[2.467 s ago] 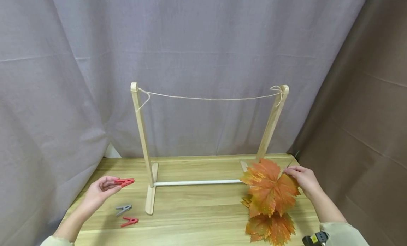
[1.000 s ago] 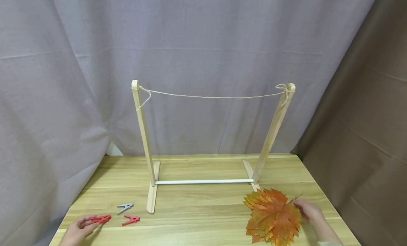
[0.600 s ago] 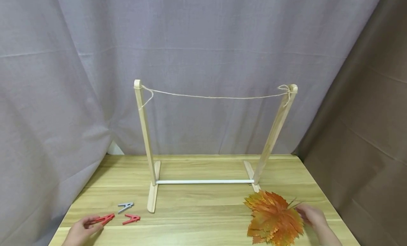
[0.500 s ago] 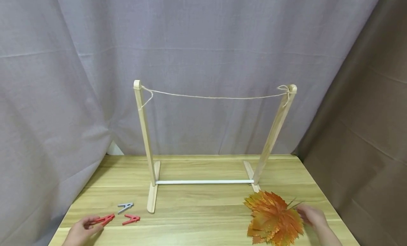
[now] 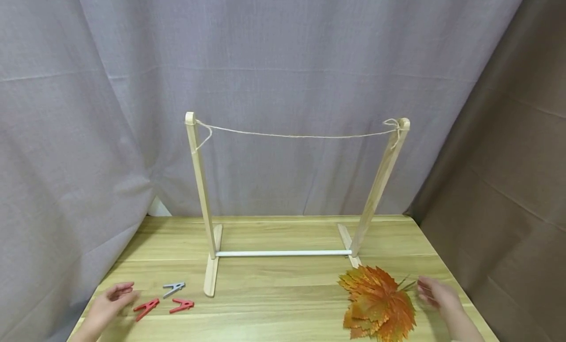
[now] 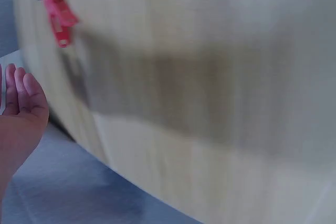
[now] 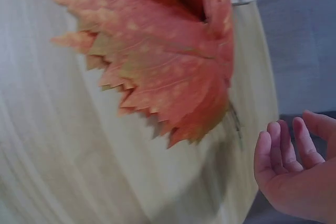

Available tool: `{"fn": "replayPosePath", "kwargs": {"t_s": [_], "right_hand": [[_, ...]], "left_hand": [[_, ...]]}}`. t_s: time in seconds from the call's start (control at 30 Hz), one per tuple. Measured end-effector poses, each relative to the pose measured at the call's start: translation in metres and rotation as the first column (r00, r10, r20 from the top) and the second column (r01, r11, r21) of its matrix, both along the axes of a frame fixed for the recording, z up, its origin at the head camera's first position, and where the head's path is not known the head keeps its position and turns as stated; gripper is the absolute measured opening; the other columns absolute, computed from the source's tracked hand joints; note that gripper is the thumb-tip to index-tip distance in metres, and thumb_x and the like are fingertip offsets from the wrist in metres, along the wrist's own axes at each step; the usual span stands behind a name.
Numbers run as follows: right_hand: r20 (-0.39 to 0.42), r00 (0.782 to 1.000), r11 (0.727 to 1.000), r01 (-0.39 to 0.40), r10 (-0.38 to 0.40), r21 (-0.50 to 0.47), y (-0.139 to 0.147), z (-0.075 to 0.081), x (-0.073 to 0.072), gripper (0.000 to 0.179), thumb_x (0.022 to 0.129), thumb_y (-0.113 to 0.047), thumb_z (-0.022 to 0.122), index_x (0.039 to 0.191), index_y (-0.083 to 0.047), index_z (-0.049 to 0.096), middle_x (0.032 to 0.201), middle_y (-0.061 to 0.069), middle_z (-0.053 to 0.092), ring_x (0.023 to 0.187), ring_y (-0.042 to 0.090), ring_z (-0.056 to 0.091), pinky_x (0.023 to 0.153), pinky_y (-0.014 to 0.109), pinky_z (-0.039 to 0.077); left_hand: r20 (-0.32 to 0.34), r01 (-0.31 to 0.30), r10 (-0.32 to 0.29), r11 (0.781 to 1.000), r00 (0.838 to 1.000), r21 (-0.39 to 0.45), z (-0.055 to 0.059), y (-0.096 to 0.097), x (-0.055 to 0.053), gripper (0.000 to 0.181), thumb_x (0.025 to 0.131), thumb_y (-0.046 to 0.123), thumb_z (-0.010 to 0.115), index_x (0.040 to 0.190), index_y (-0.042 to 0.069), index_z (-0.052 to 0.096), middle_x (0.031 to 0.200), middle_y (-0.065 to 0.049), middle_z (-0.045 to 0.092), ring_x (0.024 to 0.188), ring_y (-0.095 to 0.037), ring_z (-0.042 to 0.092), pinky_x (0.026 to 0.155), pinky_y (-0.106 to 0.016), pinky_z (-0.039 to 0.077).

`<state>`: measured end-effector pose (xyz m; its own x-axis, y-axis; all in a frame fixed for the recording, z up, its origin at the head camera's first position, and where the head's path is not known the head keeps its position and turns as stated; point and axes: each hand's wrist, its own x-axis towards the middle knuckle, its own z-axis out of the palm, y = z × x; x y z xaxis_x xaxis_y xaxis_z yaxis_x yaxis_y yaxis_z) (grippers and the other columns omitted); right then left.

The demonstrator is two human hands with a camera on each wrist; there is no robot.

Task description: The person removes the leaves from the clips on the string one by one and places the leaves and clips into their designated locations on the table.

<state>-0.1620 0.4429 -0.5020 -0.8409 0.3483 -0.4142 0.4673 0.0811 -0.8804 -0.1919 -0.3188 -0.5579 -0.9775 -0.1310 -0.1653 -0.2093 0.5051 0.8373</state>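
My left hand (image 5: 109, 302), fingers loosely bent and holding nothing, hovers at the table's left side. Just right of it lies a red clothespin (image 5: 146, 309), with a second red clothespin (image 5: 182, 305) and a grey clothespin (image 5: 174, 288) close by. In the left wrist view the palm and fingers (image 6: 32, 95) show bare. On the right, a pile of orange autumn leaves (image 5: 378, 302) rests on the table, stems pointing right. My right hand (image 5: 442, 300) is beside the stem ends; the right wrist view shows its relaxed fingers (image 7: 287, 148) apart from the leaves (image 7: 163, 61).
A wooden stand (image 5: 201, 194) with a string (image 5: 292, 136) tied between its posts and a white crossbar (image 5: 283, 253) low down stands mid-table. Grey curtains (image 5: 283, 62) hang behind and at the sides. The leaves lie near the stand's right foot (image 5: 349, 243).
Both hands came down to the table. The left set down the red clothespin and drew off to the left; the right laid its leaf on the pile and let go of the stem.
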Motion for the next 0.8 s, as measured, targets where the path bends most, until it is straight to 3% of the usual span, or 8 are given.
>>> {"fn": "replayPosePath", "kwargs": {"t_s": [0.1, 0.23, 0.33, 0.53, 0.8], "right_hand": [[-0.017, 0.999, 1.000, -0.029, 0.029, -0.003, -0.001, 0.011, -0.003, 0.017, 0.095, -0.019, 0.049, 0.095, -0.012, 0.064, 0.074, -0.021, 0.061, 0.068, -0.005, 0.060, 0.069, 0.018, 0.055], [-0.048, 0.998, 0.999, -0.041, 0.039, -0.025, -0.008, 0.025, -0.004, 0.022, 0.096, -0.021, 0.050, 0.078, -0.031, 0.060, 0.074, -0.023, 0.061, 0.070, -0.007, 0.060, 0.072, 0.017, 0.054], [-0.068, 0.997, 0.999, -0.030, 0.027, -0.034, -0.016, 0.036, -0.005, 0.028, 0.095, -0.021, 0.052, 0.072, -0.036, 0.058, 0.072, -0.023, 0.061, 0.071, -0.008, 0.059, 0.071, 0.015, 0.053], [-0.115, 0.992, 0.998, -0.055, 0.051, -0.029, -0.032, 0.055, -0.009, 0.025, 0.094, -0.024, 0.054, 0.075, -0.039, 0.058, 0.076, -0.025, 0.061, 0.075, -0.008, 0.059, 0.073, 0.015, 0.052], [-0.257, 0.964, 0.996, -0.081, 0.072, -0.025, -0.058, 0.075, -0.015, 0.024, 0.093, -0.023, 0.057, 0.077, -0.039, 0.063, 0.079, -0.022, 0.064, 0.077, -0.006, 0.061, 0.071, 0.014, 0.053]], "left_hand": [[-0.004, 0.026, -0.026, 1.000, 1.000, 0.011, 0.013, 0.000, -0.005, 0.055, 0.088, 0.025, 0.064, 0.124, -0.014, 0.049, 0.097, 0.007, 0.066, 0.078, 0.018, 0.049, 0.069, -0.009, 0.045], [-0.003, 0.069, -0.068, 0.997, 0.998, 0.035, 0.027, 0.004, -0.012, 0.058, 0.091, 0.031, 0.061, 0.128, -0.011, 0.046, 0.101, 0.009, 0.063, 0.081, 0.018, 0.048, 0.072, -0.009, 0.045], [-0.017, 0.085, -0.084, 0.994, 0.996, 0.069, 0.036, 0.009, -0.017, 0.057, 0.091, 0.033, 0.060, 0.129, -0.009, 0.046, 0.096, 0.020, 0.059, 0.083, 0.017, 0.049, 0.073, -0.010, 0.046], [-0.100, 0.121, -0.108, 0.984, 0.989, 0.133, 0.053, 0.028, -0.023, 0.050, 0.091, 0.029, 0.061, 0.125, -0.006, 0.049, 0.090, 0.033, 0.053, 0.086, 0.016, 0.050, 0.075, -0.008, 0.046], [-0.212, 0.182, -0.153, 0.975, 0.965, 0.128, 0.069, 0.050, -0.029, 0.044, 0.090, 0.020, 0.063, 0.121, -0.009, 0.052, 0.091, 0.033, 0.054, 0.087, 0.012, 0.053, 0.076, -0.009, 0.046]]}}
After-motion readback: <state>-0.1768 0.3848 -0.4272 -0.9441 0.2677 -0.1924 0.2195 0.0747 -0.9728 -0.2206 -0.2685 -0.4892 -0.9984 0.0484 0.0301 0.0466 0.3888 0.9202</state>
